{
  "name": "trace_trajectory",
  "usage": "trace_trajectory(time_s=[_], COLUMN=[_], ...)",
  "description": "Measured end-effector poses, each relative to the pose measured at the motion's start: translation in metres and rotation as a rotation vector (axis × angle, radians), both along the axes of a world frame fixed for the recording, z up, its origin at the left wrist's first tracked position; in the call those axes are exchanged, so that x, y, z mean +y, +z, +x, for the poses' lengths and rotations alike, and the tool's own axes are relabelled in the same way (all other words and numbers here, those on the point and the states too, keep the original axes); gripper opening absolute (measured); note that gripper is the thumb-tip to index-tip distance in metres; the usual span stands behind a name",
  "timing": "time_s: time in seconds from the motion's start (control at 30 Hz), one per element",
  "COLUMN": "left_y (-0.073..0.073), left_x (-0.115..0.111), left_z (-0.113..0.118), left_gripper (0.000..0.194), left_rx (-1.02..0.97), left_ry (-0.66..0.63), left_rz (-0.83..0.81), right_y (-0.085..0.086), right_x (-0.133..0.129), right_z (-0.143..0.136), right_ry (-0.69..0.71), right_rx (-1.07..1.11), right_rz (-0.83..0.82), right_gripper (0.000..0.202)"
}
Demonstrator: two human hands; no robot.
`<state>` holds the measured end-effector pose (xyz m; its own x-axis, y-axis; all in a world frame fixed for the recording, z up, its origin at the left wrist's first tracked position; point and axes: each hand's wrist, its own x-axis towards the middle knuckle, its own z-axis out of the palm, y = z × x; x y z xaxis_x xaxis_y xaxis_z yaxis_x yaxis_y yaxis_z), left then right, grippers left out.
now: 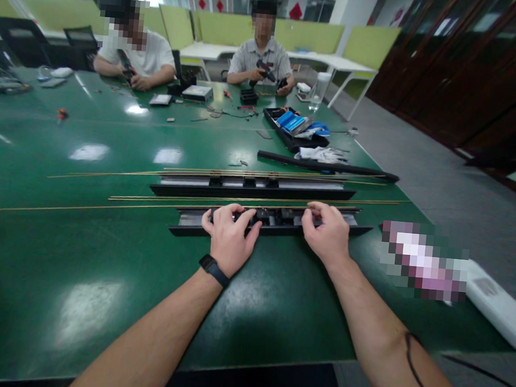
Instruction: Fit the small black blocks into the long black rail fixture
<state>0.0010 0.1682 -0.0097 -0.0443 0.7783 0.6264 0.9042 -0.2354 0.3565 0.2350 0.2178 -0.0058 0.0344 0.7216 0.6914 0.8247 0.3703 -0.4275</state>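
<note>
Here, the left hand [231,233] is arched over the nearer black channel [186,231], which lies lengthwise across the green worktop [27,294] in front of the person. Its fingers are bent and parted, the thumb standing away from them, with the tips down at the dark blocks [287,215] set along the channel; whether they grip one cannot be told. A dark watch [214,270] circles that wrist. The right hand [327,232] is at the same channel, towards its right end, thumb and forefinger bent close together by the far edge; anything pinched between them is too small to make out.

Just beyond the channel run thin brass rods [135,199], reaching out past its left end. Behind these lies the second channel [249,193], roughly parallel, with more rods along its far side. Farther back are a long black bar [323,165], white gloves [320,154] and a black tray [285,137] holding blue packets [294,122]. Across the worktop sit two co-workers [263,58], each holding a dark tool [266,70].
</note>
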Motion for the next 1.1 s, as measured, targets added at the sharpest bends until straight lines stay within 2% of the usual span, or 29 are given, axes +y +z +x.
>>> trace_trajectory(time_s=[0.27,0.6,0.8,1.1], left_y=[0.0007,0.0000,-0.0001,-0.0005], left_x=[-0.0004,0.0003,0.0003,0.0002], left_z=[-0.0001,-0.0001,-0.0005,0.0001], left_gripper=[0.023,0.023,0.023,0.024], left_rx=[0.003,0.004,0.006,0.010], left_ry=[0.007,0.005,0.003,0.007], left_rz=[-0.019,-0.002,-0.003,0.004], right_y=[-0.0013,-0.0002,-0.0012,-0.0022], right_x=[0.0025,-0.0006,0.0023,0.0010], right_z=[0.0017,-0.0001,0.0018,0.0002], right_ry=[-0.076,-0.004,-0.089,-0.022], right_rx=[0.024,0.014,0.016,0.021], right_rz=[-0.009,-0.016,-0.003,0.021], right_gripper=[0.020,0.021,0.019,0.019])
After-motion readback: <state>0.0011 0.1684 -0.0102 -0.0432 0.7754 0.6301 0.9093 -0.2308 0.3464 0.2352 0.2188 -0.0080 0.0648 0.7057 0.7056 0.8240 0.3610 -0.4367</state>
